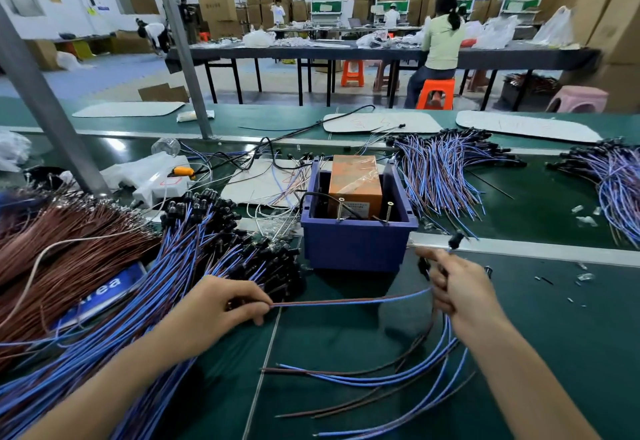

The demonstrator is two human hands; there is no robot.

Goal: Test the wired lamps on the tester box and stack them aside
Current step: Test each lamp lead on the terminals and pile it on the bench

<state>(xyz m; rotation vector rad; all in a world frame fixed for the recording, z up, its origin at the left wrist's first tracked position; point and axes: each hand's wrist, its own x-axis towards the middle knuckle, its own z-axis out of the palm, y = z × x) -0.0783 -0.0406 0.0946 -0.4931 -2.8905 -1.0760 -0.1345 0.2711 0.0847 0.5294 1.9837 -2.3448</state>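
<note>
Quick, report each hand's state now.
Left hand: pinches the free end of a thin blue-and-brown wire pair.
Right hand: grips a bundle of blue-and-brown wired lamps with black heads.

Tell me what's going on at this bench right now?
A person's right hand grips a bunch of wired lamps by the lamp ends, while the left hand pinches one wire pair stretched between both hands. The orange tester box sits in a blue bin just beyond; neither hand touches it.

The left hand (221, 308) and right hand (460, 289) are bare — so are both forearms (121, 380), uncovered along their visible length.
</note>
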